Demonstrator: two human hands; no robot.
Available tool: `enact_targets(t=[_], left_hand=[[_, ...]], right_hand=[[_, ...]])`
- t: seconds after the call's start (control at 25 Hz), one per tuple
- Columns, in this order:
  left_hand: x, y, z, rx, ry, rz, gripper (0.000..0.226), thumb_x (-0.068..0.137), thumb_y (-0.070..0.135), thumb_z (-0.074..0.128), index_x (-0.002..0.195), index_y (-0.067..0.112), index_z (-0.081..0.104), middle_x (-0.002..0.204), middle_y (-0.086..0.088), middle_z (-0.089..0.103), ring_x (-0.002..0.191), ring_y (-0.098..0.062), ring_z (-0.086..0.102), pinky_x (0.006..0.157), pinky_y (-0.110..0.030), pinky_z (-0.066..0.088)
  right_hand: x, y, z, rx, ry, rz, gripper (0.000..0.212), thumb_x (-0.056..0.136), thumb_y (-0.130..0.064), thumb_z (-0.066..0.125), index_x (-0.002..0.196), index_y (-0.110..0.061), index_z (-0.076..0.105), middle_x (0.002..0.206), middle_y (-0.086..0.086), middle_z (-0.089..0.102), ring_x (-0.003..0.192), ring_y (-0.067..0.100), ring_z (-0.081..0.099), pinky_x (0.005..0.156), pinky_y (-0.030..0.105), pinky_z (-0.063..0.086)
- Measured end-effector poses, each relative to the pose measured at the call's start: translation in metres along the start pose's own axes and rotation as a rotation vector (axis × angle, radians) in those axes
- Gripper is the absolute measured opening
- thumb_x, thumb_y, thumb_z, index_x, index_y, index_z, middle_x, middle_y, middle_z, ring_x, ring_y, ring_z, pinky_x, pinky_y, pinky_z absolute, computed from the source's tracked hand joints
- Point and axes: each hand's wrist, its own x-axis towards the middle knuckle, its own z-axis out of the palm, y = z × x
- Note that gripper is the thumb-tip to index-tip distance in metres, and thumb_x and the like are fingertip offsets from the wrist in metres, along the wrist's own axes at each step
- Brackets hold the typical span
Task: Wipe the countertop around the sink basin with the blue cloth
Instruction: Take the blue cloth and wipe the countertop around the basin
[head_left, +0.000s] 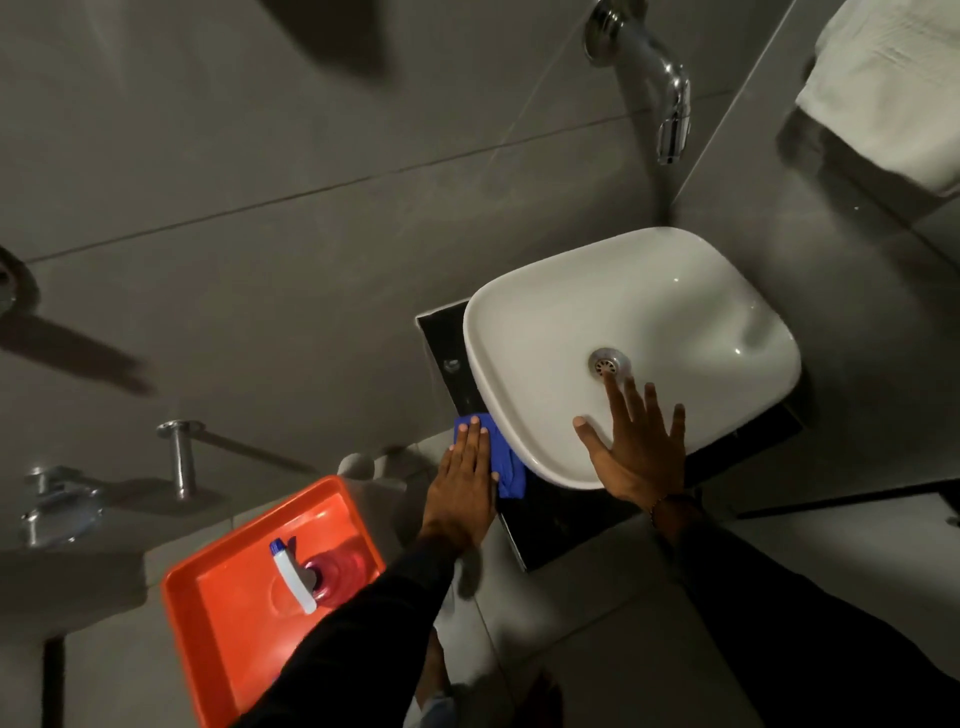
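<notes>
Left hand (464, 480) flat, fingers extended and together, palm pressed down on blue cloth (498, 457); no pinch, cloth pinned under palm and fingers rather than clenched. Right hand (641, 449) open, fingers splayed apart, resting on near rim of sink basin (631, 353), fingertips reaching into bowl toward drain (609, 362); nothing held.

Blue cloth: soft, crumpled, saturated blue, bunched against basin's left-front edge on countertop (545, 525). Part covered by left hand, rest showing as folds toward basin underside.

Countertop: dark, glossy, stone-like slab, narrow strip visible left of basin and at front corner. Small round metallic fitting (452, 365) on left strip.

Sink basin: white glazed ceramic, rounded-square vessel type, smooth with highlights, seated on top of slab. Drain: circular chrome, perforated.

Tap (660, 88): polished chrome spout, wall-mounted, curved downward above basin. Walls: large grey matte tiles with thin grout lines. White towel (893, 88), textured, folded, hanging upper right.

Orange tub (249, 597): rectangular plastic, glossy, rounded corners, lower left, well apart from basin. Inside: white bottle (293, 577) with blue cap, lying tilted across a reddish round item, identity unclear.

Chrome fittings (179, 457) on left wall, blurred. Both sleeves black, long; right wrist with thin bracelet (662, 501).
</notes>
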Motion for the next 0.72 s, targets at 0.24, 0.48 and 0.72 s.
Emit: enact_targets(t=[0.24,0.48,0.72], left_hand=[[0.103,-0.060,-0.059,0.177,-0.031,0.027,0.063,0.110,0.030,0.022,0.161,0.000,0.000,0.172,-0.021,-0.006,0.162,-0.034,-0.003,0.132,-0.039,-0.001],[0.104,-0.057,-0.057,0.153,-0.033,0.010,0.064,0.109,0.026,0.024,0.160,-0.004,0.001,0.172,-0.023,-0.004,0.161,-0.038,-0.004,0.133,-0.043,-0.001],[0.124,-0.064,-0.070,0.201,-0.053,0.080,0.065,0.110,0.031,0.023,0.161,-0.001,0.001,0.172,-0.021,-0.004,0.162,-0.033,0.001,0.133,-0.040,0.001]], right_hand=[[0.002,0.002,0.009,-0.008,0.048,0.010,0.083,0.090,-0.077,0.026,0.156,-0.041,-0.010,0.169,0.000,0.009,0.157,0.027,0.006,0.125,0.060,0.004],[0.002,0.007,0.015,-0.023,0.075,-0.009,0.082,0.089,-0.078,0.024,0.156,-0.043,-0.009,0.169,-0.003,0.011,0.157,0.026,0.009,0.125,0.061,0.007],[0.004,0.010,0.017,-0.036,0.065,-0.003,0.083,0.088,-0.081,0.017,0.156,-0.042,-0.010,0.169,-0.002,0.012,0.157,0.026,0.009,0.124,0.061,0.008]])
